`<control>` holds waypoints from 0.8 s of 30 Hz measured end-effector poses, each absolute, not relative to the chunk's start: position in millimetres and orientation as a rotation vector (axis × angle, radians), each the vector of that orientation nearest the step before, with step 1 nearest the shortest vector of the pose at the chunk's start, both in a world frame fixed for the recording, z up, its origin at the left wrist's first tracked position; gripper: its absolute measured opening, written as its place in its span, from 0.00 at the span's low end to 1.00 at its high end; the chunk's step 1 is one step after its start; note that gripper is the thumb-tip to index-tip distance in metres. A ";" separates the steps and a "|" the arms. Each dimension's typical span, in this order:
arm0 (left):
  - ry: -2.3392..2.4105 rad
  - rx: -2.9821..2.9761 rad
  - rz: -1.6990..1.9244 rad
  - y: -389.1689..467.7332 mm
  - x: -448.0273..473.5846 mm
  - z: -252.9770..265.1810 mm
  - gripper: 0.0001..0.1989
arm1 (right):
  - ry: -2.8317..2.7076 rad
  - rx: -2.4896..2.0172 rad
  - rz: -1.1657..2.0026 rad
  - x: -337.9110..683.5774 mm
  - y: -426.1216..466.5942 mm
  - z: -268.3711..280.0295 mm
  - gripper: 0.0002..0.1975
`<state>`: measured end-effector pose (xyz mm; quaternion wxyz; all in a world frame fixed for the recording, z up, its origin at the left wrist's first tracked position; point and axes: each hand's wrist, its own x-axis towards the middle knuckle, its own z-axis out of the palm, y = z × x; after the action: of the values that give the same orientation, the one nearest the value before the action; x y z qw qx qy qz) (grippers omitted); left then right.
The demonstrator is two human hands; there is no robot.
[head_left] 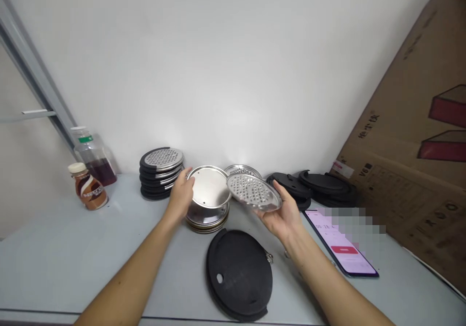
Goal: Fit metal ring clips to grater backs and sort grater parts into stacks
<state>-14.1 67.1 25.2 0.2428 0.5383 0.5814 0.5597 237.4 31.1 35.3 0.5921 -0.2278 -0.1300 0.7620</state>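
Observation:
My left hand point(181, 194) is closed on the rim of a shiny round metal plate point(209, 187), tilted up over a stack of similar metal plates point(207, 221). In my right hand point(283, 214) is a round metal grater disc point(254, 191) with raised holes, held by its right edge and tilted. Behind that disc, another perforated metal disc point(242, 169) is partly hidden. A round black plastic cover point(239, 274) with a small oval hole lies on the table nearer to me, below both hands.
Left of my hands stands a stack of black-rimmed grater discs point(162, 171). Farther left are a brown bottle point(90, 190) and a clear bottle of dark liquid point(98, 163). To the right lie black covers point(325, 183), a phone point(340, 243) and a large cardboard box point(411, 180).

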 end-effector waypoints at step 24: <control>1.442 2.565 1.041 1.8 36.7 33.0 0.30 | -0.743 -0.665 1.554 198.1 6.4 14.7 0.15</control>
<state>36.7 1.8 33.0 0.0103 0.8217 0.4620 0.3335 198.1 6.4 14.7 0.6033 -0.2872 -0.3209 0.6713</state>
